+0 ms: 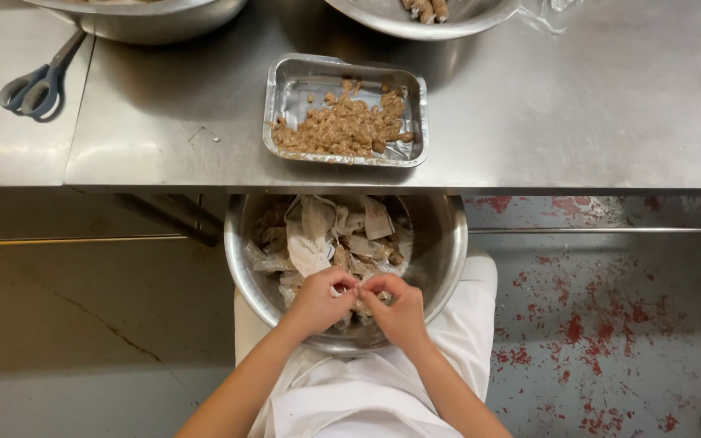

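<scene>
Between the fingertips of both hands, over the near side of the steel bowl (241,259) on the person's lap, sits a small pale wrapper (356,285), pinched from either side and mostly hidden by the fingers. The left hand (318,300) holds its left end and the right hand (397,308) its right end, so the piece runs roughly left to right between them, level with the thumbs. Both hands are closed on it, fingertips nearly meeting in the middle; neither is nearer than the other, since each already has hold. How much of the wrapper is torn or still full cannot be told at this size. Just beyond the hands, deeper in the same bowl, lies a heap of emptied paper wrappers (318,235), crumpled and smeared brown. Farther out, on the steel table (578,122) above the bowl's far rim, a rectangular foil tray (294,85) holds brown crumbly filling (346,126), piled toward its near and right side. Two more steel bowls stand at the table's far edge, partly out of view, and grey-handled scissors (38,81) lie well off to the left.
</scene>
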